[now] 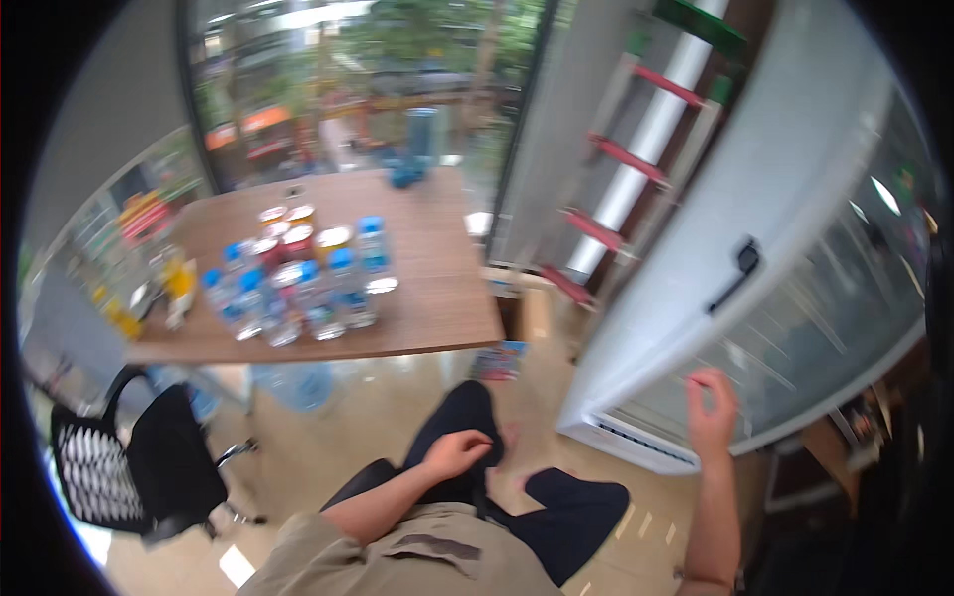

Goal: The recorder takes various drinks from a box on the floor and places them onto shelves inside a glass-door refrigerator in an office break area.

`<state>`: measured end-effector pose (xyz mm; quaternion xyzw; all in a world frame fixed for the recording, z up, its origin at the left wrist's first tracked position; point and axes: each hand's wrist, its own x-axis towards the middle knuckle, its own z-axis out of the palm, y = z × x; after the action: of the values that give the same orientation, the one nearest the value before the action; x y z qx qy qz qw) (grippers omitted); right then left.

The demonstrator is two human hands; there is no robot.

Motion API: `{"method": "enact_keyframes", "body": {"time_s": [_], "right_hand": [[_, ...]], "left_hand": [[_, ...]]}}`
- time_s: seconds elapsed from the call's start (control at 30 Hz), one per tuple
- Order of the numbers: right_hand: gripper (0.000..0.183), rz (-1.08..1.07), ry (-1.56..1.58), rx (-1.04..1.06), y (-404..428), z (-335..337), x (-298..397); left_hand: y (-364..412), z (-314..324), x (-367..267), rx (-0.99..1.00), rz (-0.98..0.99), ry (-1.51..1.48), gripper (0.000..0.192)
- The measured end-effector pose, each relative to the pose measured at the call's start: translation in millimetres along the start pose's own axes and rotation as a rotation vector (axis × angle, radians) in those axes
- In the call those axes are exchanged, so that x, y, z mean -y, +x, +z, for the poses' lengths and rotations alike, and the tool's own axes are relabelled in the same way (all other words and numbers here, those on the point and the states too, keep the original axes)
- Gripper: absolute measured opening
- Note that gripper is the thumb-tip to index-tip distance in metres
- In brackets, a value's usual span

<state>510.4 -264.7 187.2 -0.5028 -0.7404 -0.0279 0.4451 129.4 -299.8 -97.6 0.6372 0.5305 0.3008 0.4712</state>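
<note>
My left hand (pixel 457 453) is held low over my dark trouser leg (pixel 458 406), its fingers loosely bent with nothing seen in them. Out to the right, my right hand (pixel 712 410) is raised in front of the glass door (pixel 790 343) of an upright display fridge. A gap shows between its thumb and curled fingers, and I see no object there. The fridge's dark door handle (pixel 734 276) is above that hand, apart from it. Ahead, a wooden table (pixel 440 283) carries several plastic water bottles with blue caps (pixel 324 309) and several drink cans (pixel 298 240).
An aluminium ladder with red treads (pixel 630 160) leans beside the fridge. A black mesh office chair (pixel 175 454) stands at left. Below the table are a large blue-tinted water bottle (pixel 294 384) and an open cardboard box (pixel 533 313). Yellow-marked items (pixel 179 279) sit on the table's left side.
</note>
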Motion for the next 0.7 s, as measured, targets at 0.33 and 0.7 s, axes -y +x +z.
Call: {"method": "enact_keyframes", "body": {"time_s": [0.33,0.7], "right_hand": [[0.008,0.145,-0.125,-0.131,39,-36,-40],[0.095,-0.058,-0.569,-0.433,153,17,-93]], "left_hand": [[15,21,26,-0.082,0.086,0.093,0.011],[14,8,11,-0.051,0.059,0.255,0.015]]}}
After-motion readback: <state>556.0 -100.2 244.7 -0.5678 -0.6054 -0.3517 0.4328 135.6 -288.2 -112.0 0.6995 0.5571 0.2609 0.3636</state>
